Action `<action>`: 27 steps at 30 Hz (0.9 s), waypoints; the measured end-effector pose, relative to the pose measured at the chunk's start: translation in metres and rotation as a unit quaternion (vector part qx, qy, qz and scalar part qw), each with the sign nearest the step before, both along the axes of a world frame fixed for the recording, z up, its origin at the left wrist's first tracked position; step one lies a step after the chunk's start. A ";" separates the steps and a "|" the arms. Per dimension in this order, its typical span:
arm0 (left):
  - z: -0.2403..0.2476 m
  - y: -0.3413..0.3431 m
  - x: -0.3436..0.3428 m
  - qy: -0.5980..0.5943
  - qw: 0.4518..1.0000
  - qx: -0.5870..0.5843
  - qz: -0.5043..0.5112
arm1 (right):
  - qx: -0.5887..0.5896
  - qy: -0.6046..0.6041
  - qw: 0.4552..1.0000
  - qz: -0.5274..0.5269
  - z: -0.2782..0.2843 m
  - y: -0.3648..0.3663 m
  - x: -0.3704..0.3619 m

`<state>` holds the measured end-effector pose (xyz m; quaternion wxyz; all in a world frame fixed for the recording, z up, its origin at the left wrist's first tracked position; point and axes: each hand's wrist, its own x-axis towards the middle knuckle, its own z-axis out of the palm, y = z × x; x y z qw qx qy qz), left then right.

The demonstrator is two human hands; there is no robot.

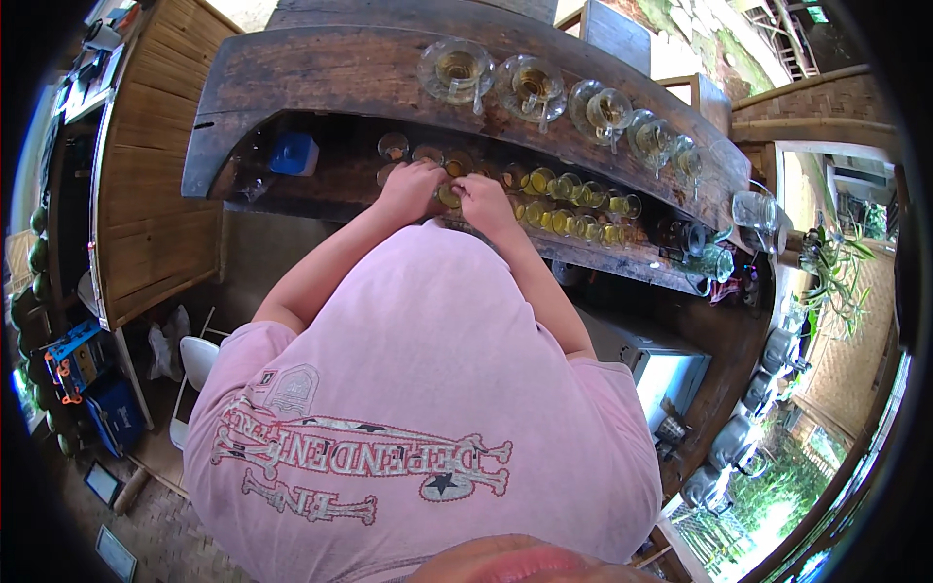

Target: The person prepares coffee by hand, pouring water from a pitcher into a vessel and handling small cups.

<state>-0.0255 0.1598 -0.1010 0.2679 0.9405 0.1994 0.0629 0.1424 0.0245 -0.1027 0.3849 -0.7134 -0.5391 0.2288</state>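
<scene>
My left hand reaches among small glasses on the lower shelf of a dark wooden counter, its fingers curled. My right hand is close beside it, thumb and fingers pinched together. A small glass with yellow contents sits between the two hands; whether either hand grips it is unclear. Behind my left hand stand a small glass and others with dark orange contents at the bottom. To the right of my right hand, two rows of small glasses with yellow contents run along the shelf.
Glass cups of amber drink on saucers, with spoons, line the upper counter. A blue plastic box sits at the shelf's left end. Large glass jars stand at the right end. A wooden cabinet rises on the left.
</scene>
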 end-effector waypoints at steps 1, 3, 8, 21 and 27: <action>0.000 0.000 0.000 0.001 1.000 -0.001 -0.001 | -0.009 -0.002 1.000 0.018 0.001 -0.001 -0.002; -0.001 0.002 0.000 0.003 1.000 0.001 0.003 | -0.016 -0.003 0.999 0.041 0.002 -0.001 -0.001; 0.008 0.001 0.000 0.000 1.000 -0.009 -0.009 | -0.004 -0.014 1.000 0.008 0.001 0.002 0.000; 0.006 0.004 -0.001 0.025 0.999 -0.006 -0.020 | -0.043 -0.012 0.999 0.024 0.002 0.004 0.004; -0.001 0.004 -0.001 -0.011 1.000 -0.002 -0.016 | -0.016 -0.013 0.999 0.030 -0.001 0.005 0.001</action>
